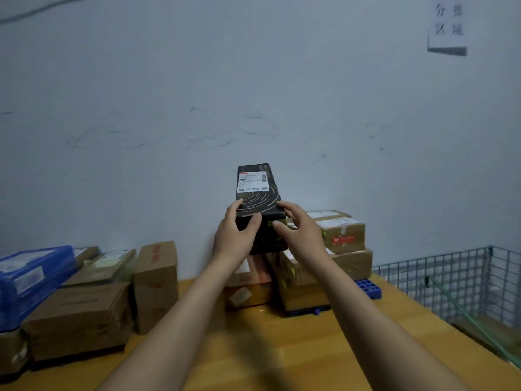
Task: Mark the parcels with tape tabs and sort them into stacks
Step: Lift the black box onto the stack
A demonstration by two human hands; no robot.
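left hand [234, 235] holds black box [258, 190] on middle stack [346, 263] | right hand [301, 230] loose, touching it | brown boxes [79, 314] on tabletop [253, 348] look unsorted

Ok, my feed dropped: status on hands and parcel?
Left hand grips black box. Right hand touches its right edge, by tape tab. Cardboard parcels stacked beneath.
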